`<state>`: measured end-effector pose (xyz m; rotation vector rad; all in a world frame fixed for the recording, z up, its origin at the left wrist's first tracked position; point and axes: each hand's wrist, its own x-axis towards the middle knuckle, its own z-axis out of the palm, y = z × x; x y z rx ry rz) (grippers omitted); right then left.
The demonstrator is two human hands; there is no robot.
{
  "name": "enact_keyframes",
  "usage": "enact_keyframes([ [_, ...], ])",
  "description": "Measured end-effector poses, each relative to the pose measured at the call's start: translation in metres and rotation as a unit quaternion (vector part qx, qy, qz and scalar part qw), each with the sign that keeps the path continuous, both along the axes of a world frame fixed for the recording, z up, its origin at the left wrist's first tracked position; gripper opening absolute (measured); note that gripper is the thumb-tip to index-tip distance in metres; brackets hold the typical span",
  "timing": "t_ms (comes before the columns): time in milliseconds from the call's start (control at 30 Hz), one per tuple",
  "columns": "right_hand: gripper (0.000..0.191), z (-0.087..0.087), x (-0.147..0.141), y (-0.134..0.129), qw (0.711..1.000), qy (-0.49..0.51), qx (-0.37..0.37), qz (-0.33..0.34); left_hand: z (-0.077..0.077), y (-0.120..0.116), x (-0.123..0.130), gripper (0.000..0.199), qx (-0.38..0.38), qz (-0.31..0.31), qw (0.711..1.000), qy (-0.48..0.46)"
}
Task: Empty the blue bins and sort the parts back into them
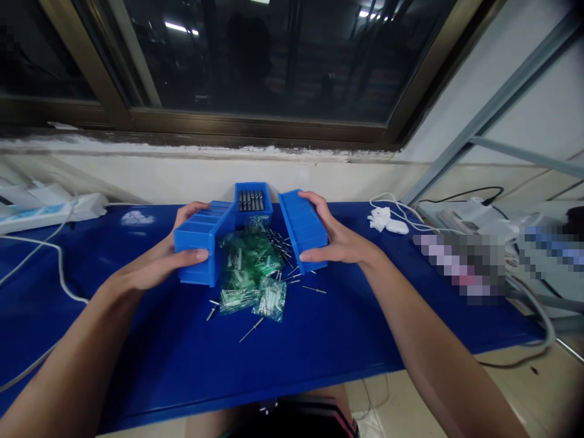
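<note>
Forearms [424,340] up close; gripping a blue bin [196,237] between left fingers [194,257], another bin [308,228] between right fingers [314,253]. Looks light, stiff; grab opposite sides.

Smooth plastic bins [306,230], glossy film bags [249,261], shiny metal rivets [253,328], glossy tabletop [328,340], possibly vinyl.

Before me the blue table [347,340] carries a heap of greenish plastic bags [246,261], loose metal rivets [252,329] scattered around it, and a blue bin [250,185] at the back; a white power strip [91,207] and pale cable [61,267] lie to my left, crumpled white tissue [378,218] beside a white case [396,227] to my right
</note>
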<state>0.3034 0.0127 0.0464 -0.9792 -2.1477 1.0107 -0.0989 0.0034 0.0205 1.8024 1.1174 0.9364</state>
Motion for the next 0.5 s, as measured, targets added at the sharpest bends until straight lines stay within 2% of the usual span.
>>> enact_keyframes([
  [67,0.129,0.004,0.000,0.000,0.998,0.037,-0.054,0.021,-0.005,0.001,-0.005,0.090,-0.009,-0.011,1.000,-0.014],
  [133,0.130,0.005,0.001,0.001,0.995,0.068,-0.072,0.024,-0.010,0.001,-0.006,0.083,-0.025,-0.025,0.999,-0.041],
  [233,0.128,0.002,0.004,0.004,0.994,0.090,-0.064,0.015,-0.014,0.002,-0.001,0.079,-0.036,-0.040,0.996,-0.076],
  [300,0.127,0.000,0.006,0.006,0.994,0.097,-0.051,0.011,-0.011,0.001,0.005,0.078,-0.015,-0.048,0.996,-0.072],
  [400,0.129,-0.002,0.008,0.007,0.992,0.109,-0.056,0.008,-0.001,-0.002,0.012,0.076,0.052,-0.059,0.997,-0.003],
  [500,0.129,-0.001,0.009,0.007,0.990,0.115,-0.079,-0.003,0.010,-0.007,0.011,0.075,0.131,-0.060,0.985,0.095],
])
